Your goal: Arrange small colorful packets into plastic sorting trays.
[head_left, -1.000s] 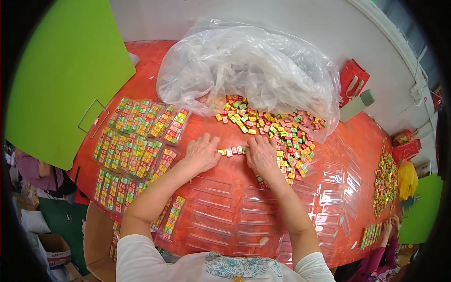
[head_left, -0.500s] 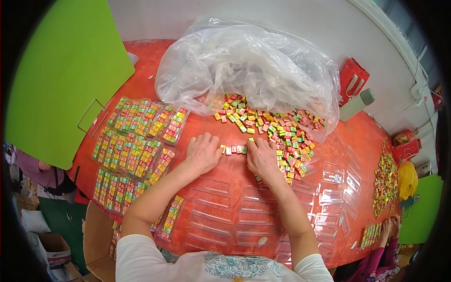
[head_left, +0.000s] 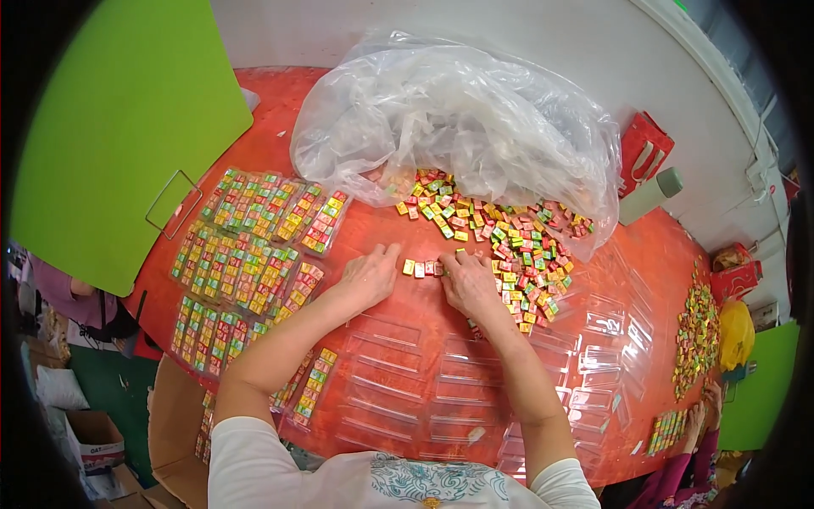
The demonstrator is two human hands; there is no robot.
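Note:
A short row of small wrapped blocks (head_left: 423, 268) in yellow, white and red lies on the red table between my hands. My left hand (head_left: 370, 276) rests just left of the row, fingers stretched forward and a slight gap from the first block. At the other end, my right hand (head_left: 469, 284) has its fingers bent down onto the row, partly hiding the last blocks. Right beside it spreads a loose pile of the same blocks (head_left: 527, 267). Clear plastic trays (head_left: 383, 365), long and narrow, lie in columns nearer to me.
Filled trays (head_left: 242, 254) cover the table's left side. A large clear plastic bag (head_left: 458, 110) lies behind the pile. A bottle (head_left: 649, 197) and red bag (head_left: 644, 151) stand back right. Another person's hands (head_left: 702, 420) work at far right. A green board (head_left: 119, 127) rises at left.
My left hand has drawn slightly away from the row's left end. The row between my hands looks shorter. My right hand stays at its right end. The whole view has shifted slightly.

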